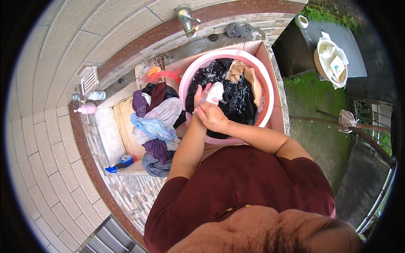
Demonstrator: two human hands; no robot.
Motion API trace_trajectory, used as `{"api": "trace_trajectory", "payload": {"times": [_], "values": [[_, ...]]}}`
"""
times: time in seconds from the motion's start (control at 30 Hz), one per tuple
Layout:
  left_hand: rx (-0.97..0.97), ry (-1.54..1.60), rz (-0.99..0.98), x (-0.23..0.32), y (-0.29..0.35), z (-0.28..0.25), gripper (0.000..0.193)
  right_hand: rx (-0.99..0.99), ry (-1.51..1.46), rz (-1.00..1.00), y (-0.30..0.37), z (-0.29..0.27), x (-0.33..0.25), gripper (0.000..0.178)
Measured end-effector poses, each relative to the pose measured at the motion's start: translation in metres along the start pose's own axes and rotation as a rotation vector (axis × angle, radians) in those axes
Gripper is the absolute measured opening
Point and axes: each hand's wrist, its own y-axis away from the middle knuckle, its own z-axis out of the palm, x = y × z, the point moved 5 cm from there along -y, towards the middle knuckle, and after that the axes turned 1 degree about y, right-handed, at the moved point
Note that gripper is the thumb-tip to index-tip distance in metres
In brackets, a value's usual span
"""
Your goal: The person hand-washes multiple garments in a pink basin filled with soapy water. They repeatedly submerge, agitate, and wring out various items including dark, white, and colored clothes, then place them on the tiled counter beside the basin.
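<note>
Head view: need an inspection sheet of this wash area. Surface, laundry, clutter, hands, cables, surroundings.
Surface: tiled trough, pink tub standing in it
Job's things: dark laundry in the tub; white cloth at the hands; mixed clothes heap left of the tub
Clutter: pink bottle, blue brush, grey scouring pad
Hands: left hand palm up beside the white cloth; right hand curled near the left wrist, exact grip unclear
Cables: nothing seen
Surroundings: tap above, no flow seen; block-patterned wall left; mossy ground right
</note>
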Motion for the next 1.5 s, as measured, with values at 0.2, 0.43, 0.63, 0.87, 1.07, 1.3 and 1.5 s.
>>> {"api": "trace_trajectory", "payload": {"times": [0.2, 0.43, 0.63, 0.87, 1.07, 1.3, 1.5], "values": [[0.059, -0.078, 0.146, -0.009, -0.003, -0.004, 0.038, 0.204, 0.45, -0.281, -0.046, -0.028, 0.029, 0.036], [0.556, -0.512, 0.296, 0.012, 0.019, 0.006, 0.041, 0.36, 0.338, 0.409, -0.075, -0.064, 0.153, 0.037], [0.467, -0.559, 0.095, 0.007, 0.016, -0.008, 0.047, -0.044, 0.373, 0.239, -0.068, -0.05, 0.167, 0.027], [0.232, -0.088, 0.148, -0.004, 0.014, -0.016, 0.056, 0.067, 0.034, 0.037, -0.037, -0.019, 0.029, 0.032], [0.033, -0.512, 0.457, 0.001, 0.016, -0.065, 0.043, 0.216, 0.315, -0.571, -0.027, -0.017, -0.011, 0.032], [0.511, -0.828, 0.459, 0.02, 0.037, 0.04, 0.035, 0.192, 0.333, 0.285, -0.072, -0.063, 0.122, 0.039], [0.401, -2.383, 0.061, -0.017, 0.038, 0.016, 0.054, -0.202, 0.626, 0.08, -0.042, -0.042, 0.151, 0.031]]}}
